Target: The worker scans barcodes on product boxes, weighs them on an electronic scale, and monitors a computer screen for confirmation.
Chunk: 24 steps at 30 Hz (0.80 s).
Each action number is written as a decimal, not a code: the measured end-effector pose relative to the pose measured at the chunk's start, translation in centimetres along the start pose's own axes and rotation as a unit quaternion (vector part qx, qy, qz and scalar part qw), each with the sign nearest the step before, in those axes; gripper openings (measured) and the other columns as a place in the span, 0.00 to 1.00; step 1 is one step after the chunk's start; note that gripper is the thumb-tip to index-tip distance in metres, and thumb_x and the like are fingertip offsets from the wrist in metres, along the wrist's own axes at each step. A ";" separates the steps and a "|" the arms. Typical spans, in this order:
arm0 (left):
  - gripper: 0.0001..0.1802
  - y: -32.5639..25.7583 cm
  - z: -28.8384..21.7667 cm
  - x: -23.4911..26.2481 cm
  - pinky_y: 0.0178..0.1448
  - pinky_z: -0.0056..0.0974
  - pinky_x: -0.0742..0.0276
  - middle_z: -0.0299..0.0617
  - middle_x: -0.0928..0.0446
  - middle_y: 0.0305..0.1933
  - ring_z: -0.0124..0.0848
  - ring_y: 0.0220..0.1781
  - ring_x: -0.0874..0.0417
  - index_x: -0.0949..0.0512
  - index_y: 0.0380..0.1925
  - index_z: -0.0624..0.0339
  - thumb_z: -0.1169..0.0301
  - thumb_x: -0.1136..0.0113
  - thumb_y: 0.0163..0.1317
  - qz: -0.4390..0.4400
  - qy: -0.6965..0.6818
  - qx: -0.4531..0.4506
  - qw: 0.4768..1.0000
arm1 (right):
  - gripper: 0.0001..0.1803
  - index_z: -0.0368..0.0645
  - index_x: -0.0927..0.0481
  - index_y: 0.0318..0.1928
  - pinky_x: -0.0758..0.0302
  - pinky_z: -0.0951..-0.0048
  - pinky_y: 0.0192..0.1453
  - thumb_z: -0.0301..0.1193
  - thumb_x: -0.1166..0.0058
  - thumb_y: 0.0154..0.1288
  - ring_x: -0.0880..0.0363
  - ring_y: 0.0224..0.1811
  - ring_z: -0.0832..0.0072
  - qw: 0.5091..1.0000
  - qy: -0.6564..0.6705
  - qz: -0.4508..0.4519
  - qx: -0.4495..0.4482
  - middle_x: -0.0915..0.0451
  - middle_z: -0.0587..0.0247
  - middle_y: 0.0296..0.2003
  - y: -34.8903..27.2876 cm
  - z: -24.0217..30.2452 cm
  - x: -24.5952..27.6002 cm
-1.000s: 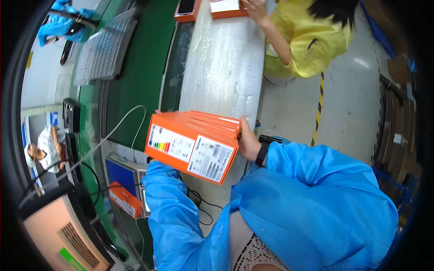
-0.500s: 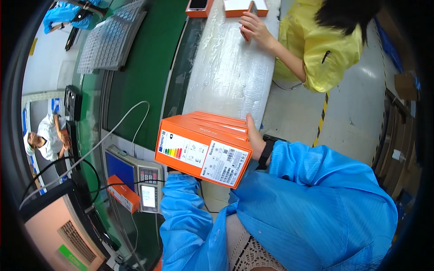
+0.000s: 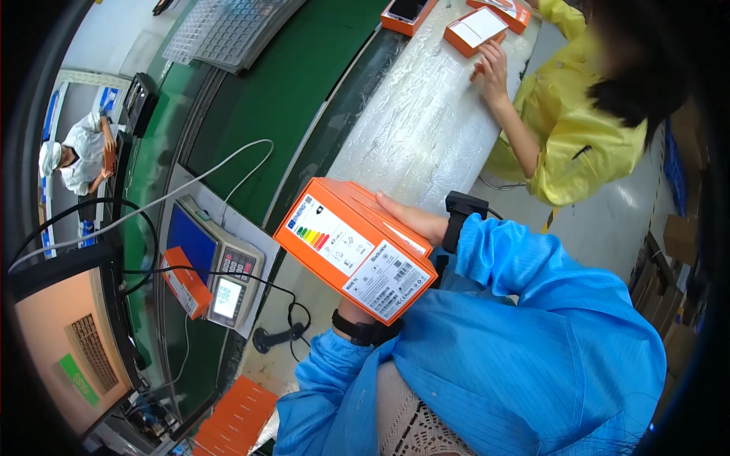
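I hold an orange rectangular box [image 3: 353, 254] in front of my chest, tilted, with its white-labelled end face toward me. My right hand [image 3: 414, 222] lies flat on the box's upper right side, a black band on its wrist. My left hand [image 3: 348, 310] grips the box from below. Only its wrist, with a black strap, shows under the box's lower edge. Both arms are in blue sleeves.
To my left stands a weighing scale [image 3: 217, 262] with a small orange box [image 3: 185, 283] on it and a black scanner [image 3: 277, 337] nearby. A green conveyor belt [image 3: 281, 83] runs ahead. A person in yellow [image 3: 566, 114] handles orange boxes [image 3: 475, 29] on the wrapped table [image 3: 418, 129]. More orange boxes [image 3: 239, 414] are stacked below.
The box has stayed in both hands and drifted slightly right and lower in view. The view has swung so the scale and the person in yellow show more fully.
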<state>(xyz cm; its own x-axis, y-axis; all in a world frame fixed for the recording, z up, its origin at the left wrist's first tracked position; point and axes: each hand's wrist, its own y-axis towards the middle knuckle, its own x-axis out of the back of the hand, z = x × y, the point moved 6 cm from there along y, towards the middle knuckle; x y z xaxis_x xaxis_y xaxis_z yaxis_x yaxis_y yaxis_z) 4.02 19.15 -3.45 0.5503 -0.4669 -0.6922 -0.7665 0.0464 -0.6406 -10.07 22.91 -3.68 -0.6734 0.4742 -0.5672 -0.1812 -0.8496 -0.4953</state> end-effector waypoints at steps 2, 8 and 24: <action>0.49 0.3 0.0 -0.3 0.56 0.50 0.25 0.44 0.33 0.63 0.42 0.58 0.26 0.40 0.64 0.53 0.27 0.78 0.57 -0.003 -0.006 -0.004 1.000 | 0.37 0.43 0.45 0.69 0.43 0.70 0.69 0.57 0.76 0.72 0.39 0.66 0.67 0.999 0.033 0.027 0.006 0.39 0.53 0.66 -0.2 0.4 -0.4; 0.50 2.2 -1.2 -1.0 0.56 0.51 0.26 0.44 0.33 0.64 0.42 0.58 0.26 0.41 0.65 0.51 0.26 0.80 0.55 -0.007 -0.020 -0.035 0.999 | 0.34 0.42 0.40 0.67 0.53 0.65 0.73 0.53 0.67 0.71 0.52 0.72 0.55 0.903 -0.336 -0.241 0.113 0.50 0.44 0.69 -4.9 8.7 -0.5; 0.52 17.3 -3.4 -9.4 0.56 0.54 0.26 0.43 0.34 0.64 0.43 0.60 0.28 0.43 0.66 0.45 0.23 0.83 0.52 0.061 -0.015 -0.019 0.998 | 0.34 0.56 0.29 0.60 0.30 0.60 0.58 0.41 0.39 0.49 0.30 0.56 0.47 0.663 -0.663 -0.194 0.289 0.46 0.40 0.67 -11.2 16.5 -2.3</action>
<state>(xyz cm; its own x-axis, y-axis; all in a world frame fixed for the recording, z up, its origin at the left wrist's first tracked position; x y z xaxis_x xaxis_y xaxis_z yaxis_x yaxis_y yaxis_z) -15.51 21.30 -6.91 0.4607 -0.4334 -0.7746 -0.8405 0.0675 -0.5376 -18.34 27.56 14.06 -0.4650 0.3889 0.7953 -0.5108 -0.8516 0.1178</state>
